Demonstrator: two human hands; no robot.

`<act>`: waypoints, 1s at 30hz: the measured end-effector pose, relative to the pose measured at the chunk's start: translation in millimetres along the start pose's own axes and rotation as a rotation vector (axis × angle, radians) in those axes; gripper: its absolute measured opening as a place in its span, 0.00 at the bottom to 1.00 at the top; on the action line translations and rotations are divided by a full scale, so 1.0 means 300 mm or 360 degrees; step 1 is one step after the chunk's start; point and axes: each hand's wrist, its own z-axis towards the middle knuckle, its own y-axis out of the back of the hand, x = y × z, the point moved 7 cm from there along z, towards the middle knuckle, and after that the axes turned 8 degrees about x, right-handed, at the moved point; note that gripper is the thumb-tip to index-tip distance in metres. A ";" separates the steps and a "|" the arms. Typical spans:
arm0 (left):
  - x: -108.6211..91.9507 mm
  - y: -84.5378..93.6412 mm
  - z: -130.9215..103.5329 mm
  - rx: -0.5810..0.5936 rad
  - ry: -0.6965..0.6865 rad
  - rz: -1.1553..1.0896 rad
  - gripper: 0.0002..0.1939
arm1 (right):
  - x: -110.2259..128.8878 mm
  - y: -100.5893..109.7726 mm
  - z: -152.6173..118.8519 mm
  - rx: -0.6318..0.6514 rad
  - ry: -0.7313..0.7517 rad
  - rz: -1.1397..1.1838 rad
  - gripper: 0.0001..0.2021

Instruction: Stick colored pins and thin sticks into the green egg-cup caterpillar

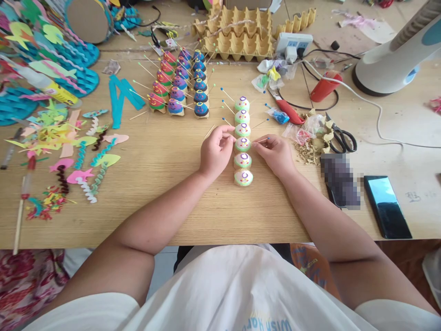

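Note:
A row of painted egg-carton cups (243, 160), white and green with purple rings, runs away from me in the middle of the table. My left hand (216, 149) is at its left side, fingers curled and fingertips against or very close to a middle cup; what they pinch is hidden. On the other side, my right hand (277, 155) pinches a thin blue-tipped stick (263, 139), its inner end beside the same row. Several blue-tipped sticks (228, 94) poke out of the farther cups on both sides. The nearest cups show none.
Red, purple and blue painted cup rows (177, 94) stand behind to the left. Paper cutouts (82, 174) spread at far left. Scissors (342, 138), wood shavings (306, 154), a phone (387, 207), a power strip (294, 43) with cables and egg trays (237, 34) lie around.

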 end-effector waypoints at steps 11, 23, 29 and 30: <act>0.002 0.000 0.001 -0.0011 -0.0004 -0.0003 0.12 | 0.001 0.007 0.003 -0.0049 0.0003 -0.0063 0.08; 0.007 -0.002 0.001 0.0007 0.0002 0.0018 0.13 | 0.017 0.005 -0.005 0.0002 -0.0009 -0.0048 0.03; 0.007 -0.001 0.001 0.0003 0.0008 0.0000 0.12 | 0.015 0.004 -0.004 0.0003 -0.0014 0.0006 0.03; 0.005 -0.001 0.002 0.0002 0.0007 -0.0005 0.12 | 0.015 0.005 -0.004 -0.0006 -0.0010 -0.0003 0.03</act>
